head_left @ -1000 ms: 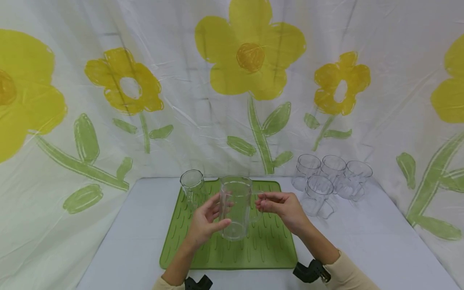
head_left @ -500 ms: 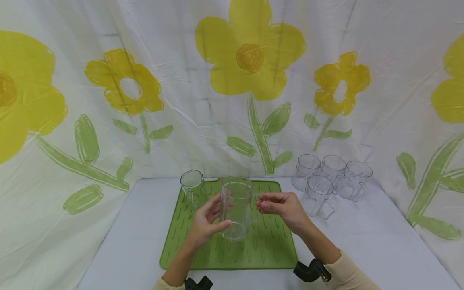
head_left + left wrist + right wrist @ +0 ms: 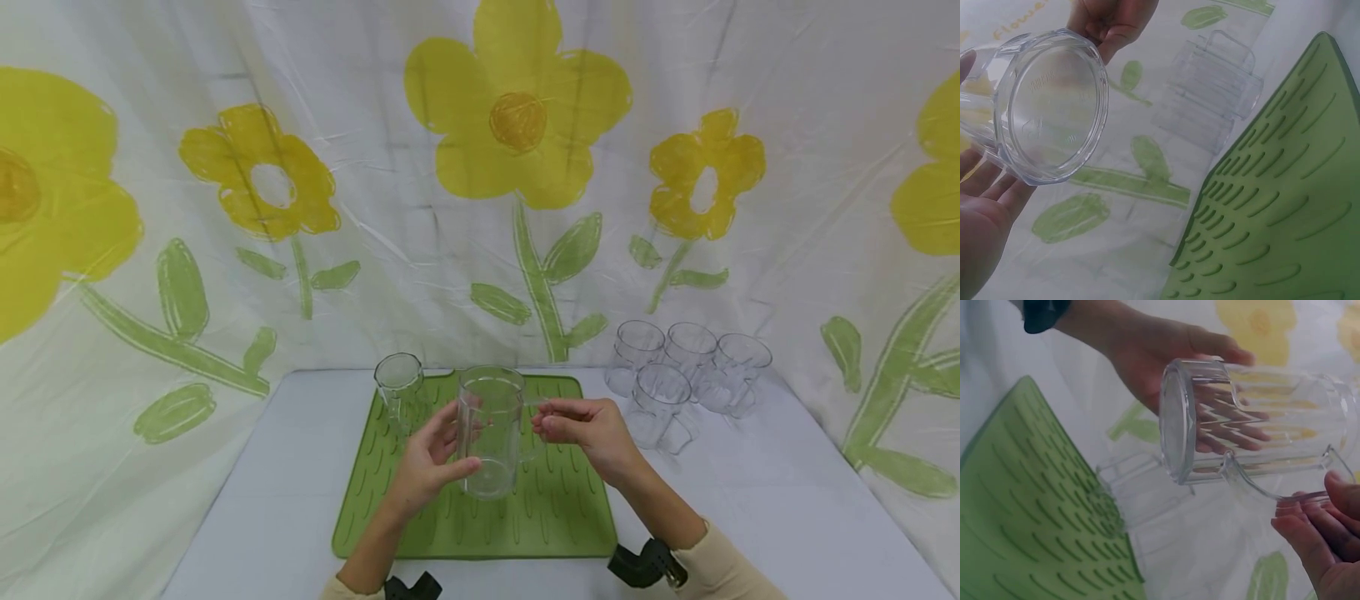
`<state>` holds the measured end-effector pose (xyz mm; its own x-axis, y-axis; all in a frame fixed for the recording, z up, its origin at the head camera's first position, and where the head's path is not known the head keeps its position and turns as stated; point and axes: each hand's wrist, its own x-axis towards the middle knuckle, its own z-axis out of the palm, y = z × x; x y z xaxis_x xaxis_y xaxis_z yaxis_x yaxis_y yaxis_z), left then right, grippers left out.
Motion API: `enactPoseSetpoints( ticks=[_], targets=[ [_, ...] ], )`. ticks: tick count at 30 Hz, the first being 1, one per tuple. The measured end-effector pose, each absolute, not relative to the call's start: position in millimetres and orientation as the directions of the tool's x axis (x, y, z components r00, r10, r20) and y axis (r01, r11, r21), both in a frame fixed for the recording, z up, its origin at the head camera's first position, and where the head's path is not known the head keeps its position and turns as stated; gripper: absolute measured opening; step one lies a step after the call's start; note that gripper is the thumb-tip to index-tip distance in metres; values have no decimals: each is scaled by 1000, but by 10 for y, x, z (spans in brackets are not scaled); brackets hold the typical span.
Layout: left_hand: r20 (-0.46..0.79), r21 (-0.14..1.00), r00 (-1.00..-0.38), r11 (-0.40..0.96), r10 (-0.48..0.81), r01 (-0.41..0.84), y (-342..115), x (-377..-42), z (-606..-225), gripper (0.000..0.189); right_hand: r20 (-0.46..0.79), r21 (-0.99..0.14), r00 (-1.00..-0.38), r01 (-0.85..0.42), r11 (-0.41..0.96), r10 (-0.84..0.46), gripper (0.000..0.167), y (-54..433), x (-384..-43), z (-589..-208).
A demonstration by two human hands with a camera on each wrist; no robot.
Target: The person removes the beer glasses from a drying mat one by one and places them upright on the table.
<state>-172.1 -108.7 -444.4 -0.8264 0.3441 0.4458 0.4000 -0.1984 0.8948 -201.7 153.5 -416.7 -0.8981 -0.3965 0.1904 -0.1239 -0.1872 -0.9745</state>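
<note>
A clear glass mug [image 3: 491, 442] is held upright above the green ribbed mat. My left hand [image 3: 427, 467] grips its body from the left, with the thumb in front and the fingers behind the glass. On the other side my right hand [image 3: 592, 437] pinches the mug's handle [image 3: 1254, 485] between thumb and fingers. The left wrist view shows the round base [image 3: 1057, 106] from below, lifted off the mat. Another glass mug [image 3: 400, 385] stands at the mat's back left corner. Through the held mug, part of my left fingers shows.
The green mat [image 3: 555, 525] lies on a white table [image 3: 262, 483]. Several clear mugs [image 3: 660, 400] stand in a cluster at the back right. A white curtain [image 3: 420, 275] with yellow flowers hangs right behind the table.
Both hands and the mug stay almost in place. The whole head view has shifted very slightly.
</note>
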Motion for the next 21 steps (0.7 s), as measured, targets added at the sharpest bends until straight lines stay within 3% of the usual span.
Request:
enactPoseSetpoints(
  ticks=[4,10,16,21],
  targets=[
    [430,902,-833,-207,349,379,-1082,-1717,-4434,74,182,-979,-907,-130,-159,-380,17,1530,-2012,-4150],
    [402,915,-842,-197,359,353,-1079,-1710,-4422,76,175,-983,-915,-142,-117,-364,34,1526,-2001,-4123],
    [392,920,-841,-129,373,371,-1067,-1715,-4430,73,185,-981,-916,-151,-121,-356,18,1549,-2001,-4138],
    [404,910,-834,-74,377,408,-1051,-1711,-4419,70,184,-982,-921,-155,-109,-343,18,1570,-2007,-4151]
  ],
)
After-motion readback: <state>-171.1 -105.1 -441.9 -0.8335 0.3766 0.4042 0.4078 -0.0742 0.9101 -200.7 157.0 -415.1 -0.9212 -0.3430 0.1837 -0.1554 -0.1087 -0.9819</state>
